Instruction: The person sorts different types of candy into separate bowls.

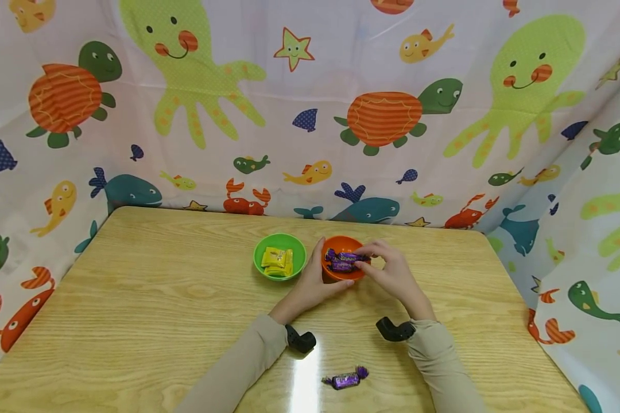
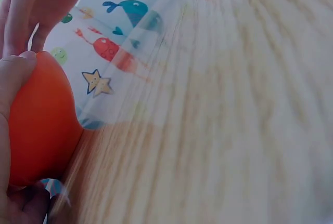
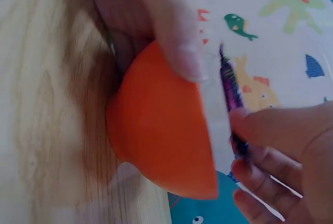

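Note:
An orange bowl (image 1: pixel 341 240) stands on the table with purple-wrapped candies (image 1: pixel 341 267) in it. My left hand (image 1: pixel 310 282) grips the bowl from the left and front, its thumb at the rim. Over the bowl, my right hand (image 1: pixel 394 274) pinches a purple-wrapped candy (image 3: pixel 230 86) between thumb and fingers. In the right wrist view this candy is just beyond the bowl's rim, apart from it. The left wrist view shows the bowl's orange outer wall (image 2: pixel 44 120) and the left thumb against it. The bowl's inside is hidden in both wrist views.
Left of the orange bowl is a green bowl (image 1: pixel 279 239) holding yellow packets (image 1: pixel 276 261). One more purple-wrapped candy (image 1: pixel 346 380) lies near the front of the wooden table (image 1: pixel 150 298). A curtain (image 1: pixel 268 92) printed with sea animals hangs behind and beside the table.

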Action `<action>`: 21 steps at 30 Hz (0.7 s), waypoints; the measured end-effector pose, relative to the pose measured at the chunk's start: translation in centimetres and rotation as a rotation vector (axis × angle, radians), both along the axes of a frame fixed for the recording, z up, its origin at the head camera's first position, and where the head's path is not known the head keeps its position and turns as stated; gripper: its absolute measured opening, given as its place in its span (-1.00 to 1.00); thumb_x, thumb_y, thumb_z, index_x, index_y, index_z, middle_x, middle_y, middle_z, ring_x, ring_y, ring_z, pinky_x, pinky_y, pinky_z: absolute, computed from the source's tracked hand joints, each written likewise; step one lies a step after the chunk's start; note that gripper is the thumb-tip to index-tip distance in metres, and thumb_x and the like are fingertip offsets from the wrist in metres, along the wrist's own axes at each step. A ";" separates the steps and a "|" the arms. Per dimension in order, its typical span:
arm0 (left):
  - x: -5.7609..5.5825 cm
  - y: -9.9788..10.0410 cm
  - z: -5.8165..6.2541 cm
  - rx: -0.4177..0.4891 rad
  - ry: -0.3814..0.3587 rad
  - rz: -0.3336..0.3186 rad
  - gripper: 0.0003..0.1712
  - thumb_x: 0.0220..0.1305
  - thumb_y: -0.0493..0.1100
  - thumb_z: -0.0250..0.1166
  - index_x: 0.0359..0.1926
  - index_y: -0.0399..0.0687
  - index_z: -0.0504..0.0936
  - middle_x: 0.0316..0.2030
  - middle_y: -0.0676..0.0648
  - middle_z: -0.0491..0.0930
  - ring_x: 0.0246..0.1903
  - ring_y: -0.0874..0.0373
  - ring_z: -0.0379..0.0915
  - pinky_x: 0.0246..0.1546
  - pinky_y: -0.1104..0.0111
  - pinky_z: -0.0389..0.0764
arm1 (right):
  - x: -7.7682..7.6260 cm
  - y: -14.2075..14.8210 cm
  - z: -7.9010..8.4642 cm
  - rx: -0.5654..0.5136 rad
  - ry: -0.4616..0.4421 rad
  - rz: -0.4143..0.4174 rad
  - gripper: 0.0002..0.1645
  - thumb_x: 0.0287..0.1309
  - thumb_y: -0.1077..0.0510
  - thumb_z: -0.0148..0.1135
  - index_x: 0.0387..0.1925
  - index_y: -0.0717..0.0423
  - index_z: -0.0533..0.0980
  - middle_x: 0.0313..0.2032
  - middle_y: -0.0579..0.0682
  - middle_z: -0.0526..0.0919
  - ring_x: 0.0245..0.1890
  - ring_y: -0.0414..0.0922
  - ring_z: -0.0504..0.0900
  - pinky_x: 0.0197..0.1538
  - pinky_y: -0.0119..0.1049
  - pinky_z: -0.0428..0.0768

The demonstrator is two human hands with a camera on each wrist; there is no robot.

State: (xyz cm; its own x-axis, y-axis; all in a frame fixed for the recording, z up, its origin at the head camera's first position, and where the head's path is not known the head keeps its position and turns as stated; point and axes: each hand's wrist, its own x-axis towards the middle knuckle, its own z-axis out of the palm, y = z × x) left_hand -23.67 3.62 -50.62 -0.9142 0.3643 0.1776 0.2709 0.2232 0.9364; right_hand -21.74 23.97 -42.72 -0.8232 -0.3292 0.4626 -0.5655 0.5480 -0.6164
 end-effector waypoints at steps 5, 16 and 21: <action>0.1 0.1 0.0 -0.013 -0.007 0.008 0.33 0.11 0.15 0.50 0.59 0.13 -0.28 0.52 -0.16 -0.03 0.45 -0.07 0.01 0.40 0.01 0.13 | -2.5 -0.3 -1.8 0.129 0.054 -0.049 -0.78 0.01 0.36 0.49 -0.23 0.22 0.70 -0.22 0.09 0.66 -0.11 0.06 0.58 0.04 0.04 0.56; 0.0 0.2 -0.2 -0.018 0.007 0.011 0.35 0.08 0.21 0.50 0.59 0.14 -0.29 0.51 -0.16 -0.02 0.44 -0.07 0.03 0.41 0.02 0.14 | -3.1 -2.0 -2.0 0.467 0.120 -0.178 -0.80 -0.02 0.28 0.53 -0.28 0.15 0.74 -0.22 0.09 0.71 -0.11 0.06 0.50 -0.09 0.00 0.38; 0.1 0.2 -0.2 -0.020 0.012 0.014 0.35 0.08 0.20 0.50 0.59 0.06 -0.27 0.50 -0.18 0.01 0.43 -0.08 0.07 0.40 0.02 0.16 | -2.9 -2.4 -1.7 0.544 0.077 -0.205 -0.83 0.01 0.25 0.52 -0.28 0.11 0.76 -0.20 0.07 0.71 -0.11 0.03 0.47 -0.12 -0.05 0.36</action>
State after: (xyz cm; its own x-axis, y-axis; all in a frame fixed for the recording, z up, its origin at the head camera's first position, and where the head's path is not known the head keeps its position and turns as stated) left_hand -23.62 3.80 -50.79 -0.9169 0.3554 0.1815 0.2790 0.2457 0.9283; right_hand -24.62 21.61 -44.40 -0.8656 -0.3743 0.3328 -0.4471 0.8769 -0.1766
